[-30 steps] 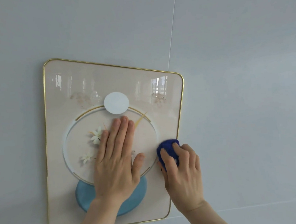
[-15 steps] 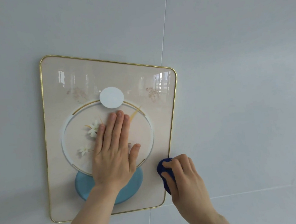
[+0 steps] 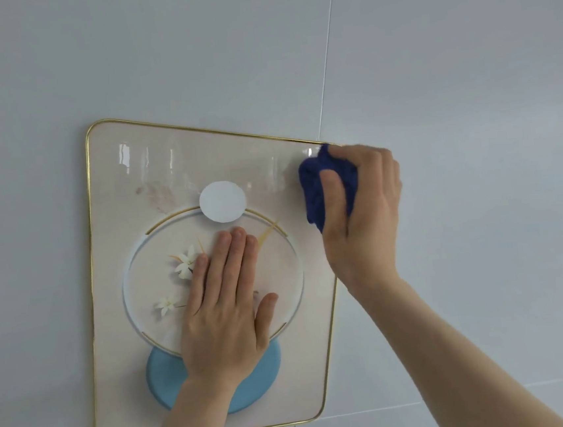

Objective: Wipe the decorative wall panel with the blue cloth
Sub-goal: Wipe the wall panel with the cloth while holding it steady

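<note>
The decorative wall panel [image 3: 120,229] is a glossy beige rectangle with a thin gold rim, a printed ring with white flowers, a white disc and a light blue disc. It hangs slightly askew on the wall. My left hand [image 3: 225,308] lies flat on the middle of the panel, fingers together, covering part of the ring and blue disc. My right hand [image 3: 362,212] grips a bunched dark blue cloth [image 3: 315,189] and presses it against the panel's upper right corner, hiding that corner.
Around the panel is a smooth pale grey wall [image 3: 468,92] of large tiles, with a thin vertical seam [image 3: 328,57] running above the panel's right corner and a horizontal seam low on the right.
My right hand has carried the blue cloth from the panel's lower right edge up along the right side to the upper right corner. My left hand has stayed flat on the panel.
</note>
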The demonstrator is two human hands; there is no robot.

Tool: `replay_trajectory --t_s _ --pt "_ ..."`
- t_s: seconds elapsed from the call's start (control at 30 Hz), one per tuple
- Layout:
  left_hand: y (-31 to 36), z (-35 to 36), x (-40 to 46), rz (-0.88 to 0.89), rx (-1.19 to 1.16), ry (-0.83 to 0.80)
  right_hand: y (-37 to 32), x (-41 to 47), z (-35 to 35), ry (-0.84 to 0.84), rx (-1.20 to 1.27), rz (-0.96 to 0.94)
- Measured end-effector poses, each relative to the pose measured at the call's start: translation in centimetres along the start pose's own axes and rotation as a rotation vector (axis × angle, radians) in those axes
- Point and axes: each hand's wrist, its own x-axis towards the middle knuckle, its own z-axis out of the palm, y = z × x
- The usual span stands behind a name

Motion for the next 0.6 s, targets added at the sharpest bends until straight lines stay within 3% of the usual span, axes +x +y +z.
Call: replay_trajectory --t_s 0.23,0.6 --pt "0.1 0.0 -0.1 0.004 0.001 0.011 0.4 0.6 5.2 -0.082 -0.186 -0.357" --pt "0.1 -0.2 -0.1 0.005 0.028 -0.008 2.8 0.0 5.3 -0.071 -0.255 -0.517"
